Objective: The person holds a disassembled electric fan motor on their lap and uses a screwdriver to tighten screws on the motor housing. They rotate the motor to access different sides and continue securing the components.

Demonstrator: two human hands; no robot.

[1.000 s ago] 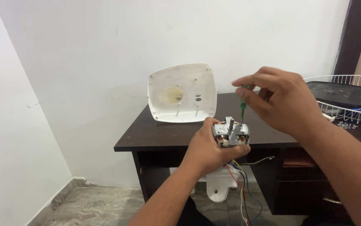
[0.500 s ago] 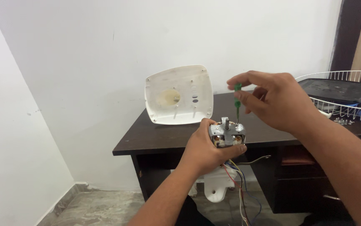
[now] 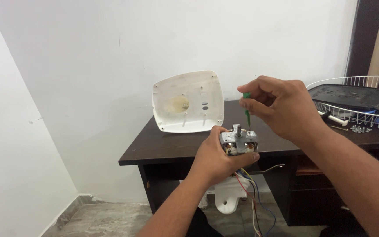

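Motor [image 3: 238, 142] gripped in left hand [image 3: 218, 158] off desk edge [image 3: 172, 159] (clear air around); right hand [image 3: 281, 109] pinching green screwdriver [image 3: 247, 109] upright onto it.

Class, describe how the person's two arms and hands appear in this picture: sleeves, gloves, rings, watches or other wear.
The left hand and right hand are both bare, with no gloves. No ring, watch or band shows on either. Both forearms are uncovered as far as the picture's edge, so no sleeve is in view.

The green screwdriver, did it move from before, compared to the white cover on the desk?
Cannot tell. The green screwdriver sits just right of the white cover leaning on the wall, as before; the camera shifted, so small moves don't show.
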